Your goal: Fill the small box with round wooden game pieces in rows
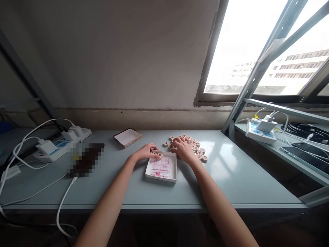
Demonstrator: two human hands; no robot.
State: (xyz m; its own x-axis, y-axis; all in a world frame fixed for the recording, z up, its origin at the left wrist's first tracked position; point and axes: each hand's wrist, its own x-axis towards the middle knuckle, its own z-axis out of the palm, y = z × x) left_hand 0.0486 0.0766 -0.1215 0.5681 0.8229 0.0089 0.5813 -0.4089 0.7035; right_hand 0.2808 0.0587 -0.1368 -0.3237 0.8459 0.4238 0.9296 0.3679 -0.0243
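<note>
An open, shallow white box [161, 176] lies on the table with a clear plastic sheet printed in pink [160, 166] inside. My left hand [146, 152] is curled round its far left corner, close to round xiangqi pieces [160, 155] with black characters at the far edge; the fingertips are partly hidden. Just right of the box, my right hand [183, 146] has its fingers bent down around a black-marked xiangqi piece [171, 146]. Many red-marked pieces [199, 152] are grouped beside and behind that hand. One black-marked piece [166, 144] lies separately on the left.
A box lid [128, 137] rests upside down near the wall. At left are a power strip [60, 145] with chargers, white cables and a pixelated dark object [87, 161]. Another power strip [260, 132] and coiled black cable [308, 130] occupy the right shelf.
</note>
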